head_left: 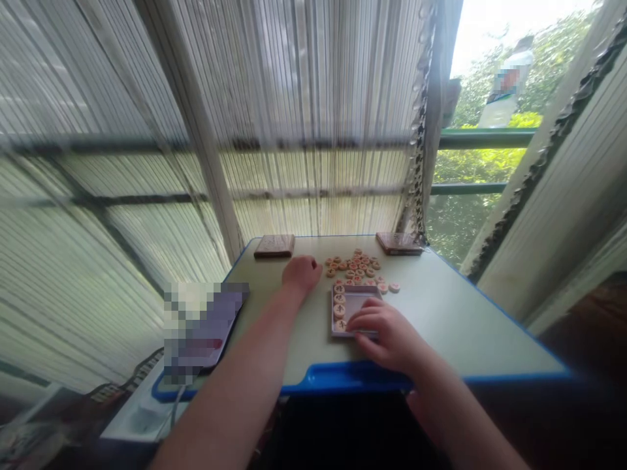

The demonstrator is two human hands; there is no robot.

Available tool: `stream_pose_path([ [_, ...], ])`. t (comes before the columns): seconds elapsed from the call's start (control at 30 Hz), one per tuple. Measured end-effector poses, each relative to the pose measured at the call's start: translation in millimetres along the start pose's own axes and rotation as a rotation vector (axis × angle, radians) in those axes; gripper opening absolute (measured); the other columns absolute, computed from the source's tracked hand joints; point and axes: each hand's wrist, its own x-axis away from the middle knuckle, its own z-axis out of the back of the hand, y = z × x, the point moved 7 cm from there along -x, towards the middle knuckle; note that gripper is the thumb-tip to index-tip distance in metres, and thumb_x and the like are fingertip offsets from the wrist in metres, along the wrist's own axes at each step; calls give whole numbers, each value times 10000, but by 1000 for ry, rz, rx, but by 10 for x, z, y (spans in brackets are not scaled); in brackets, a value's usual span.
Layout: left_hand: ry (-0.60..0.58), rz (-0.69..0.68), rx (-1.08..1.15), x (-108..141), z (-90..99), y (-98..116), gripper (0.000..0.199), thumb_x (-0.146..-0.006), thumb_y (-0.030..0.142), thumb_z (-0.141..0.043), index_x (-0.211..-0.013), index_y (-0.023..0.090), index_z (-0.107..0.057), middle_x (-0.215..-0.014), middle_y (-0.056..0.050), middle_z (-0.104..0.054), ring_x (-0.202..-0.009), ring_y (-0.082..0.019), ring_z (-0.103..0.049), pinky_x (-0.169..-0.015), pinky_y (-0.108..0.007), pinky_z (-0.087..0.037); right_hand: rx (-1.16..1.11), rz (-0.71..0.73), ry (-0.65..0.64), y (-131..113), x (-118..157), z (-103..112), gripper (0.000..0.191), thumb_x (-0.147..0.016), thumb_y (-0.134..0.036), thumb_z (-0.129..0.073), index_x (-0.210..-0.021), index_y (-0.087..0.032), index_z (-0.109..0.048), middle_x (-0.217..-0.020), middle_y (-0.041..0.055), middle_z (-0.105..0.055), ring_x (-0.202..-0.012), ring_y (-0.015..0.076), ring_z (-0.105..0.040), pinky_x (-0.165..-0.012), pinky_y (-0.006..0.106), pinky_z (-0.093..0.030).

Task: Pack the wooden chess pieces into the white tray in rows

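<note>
A shallow tray [362, 292] stands on the table, with several round Chinese chess pieces [339, 310] in a column along its left side. My right hand [386, 329] reaches over the tray's near right part. Its fingers are stretched leftward, tips at the nearest chess piece in the column, the thumb apart by the near rim. My left hand [300, 274] rests farther back on the table, closed in a fist left of a loose pile of chess pieces [361, 264]. What the fist holds, if anything, is hidden.
A dark brown box [275, 245] lies at the table's back left, another brown box [399, 243] at the back right. A tablet-like device [210, 333], partly blurred out, lies at the left edge. The table [455, 313] has a blue rim; curtains [313, 117] hang behind it.
</note>
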Motion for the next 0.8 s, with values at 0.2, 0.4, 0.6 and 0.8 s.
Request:
stream_pose_path([
  [0.2, -11, 23, 12, 19, 12, 1, 276, -759, 333, -442, -786, 196, -680, -859, -74, -672, -800, -195, -612, -683, -277, -472, -35, 29, -2, 24, -4, -17, 247, -711, -99, -511, -838, -219, -686, -822, 8, -695, -762, 162, -533, -734, 305, -446],
  [0.4, -16, 11, 10, 18, 8, 5, 276, -760, 335, -441, -785, 196, -678, -859, -72, -671, -802, -191, -611, -673, -265, -468, -66, 37, -9, 32, -10, -31, 212, -755, -146, -509, -857, -215, -683, -831, 28, -696, -730, 153, -548, -717, 301, -452],
  [0.6, -36, -10, 32, 48, -20, 62, 272, -757, 335, -451, -770, 191, -683, -849, -75, -673, -796, -189, -607, -674, -260, -461, -45, 0, 39, 75, -14, 19, 185, -802, -214, -494, -845, -204, -674, -845, 42, -685, -786, 165, -556, -760, 318, -438],
  [0.8, -45, -7, 29, 62, -54, 43, 281, -761, 343, -447, -770, 189, -681, -839, -82, -674, -795, -183, -603, -679, -254, -448, 21, -82, 34, 137, -27, 39, 143, -724, -327, -625, -800, -212, -665, -814, 32, -670, -842, 176, -550, -815, 325, -403],
])
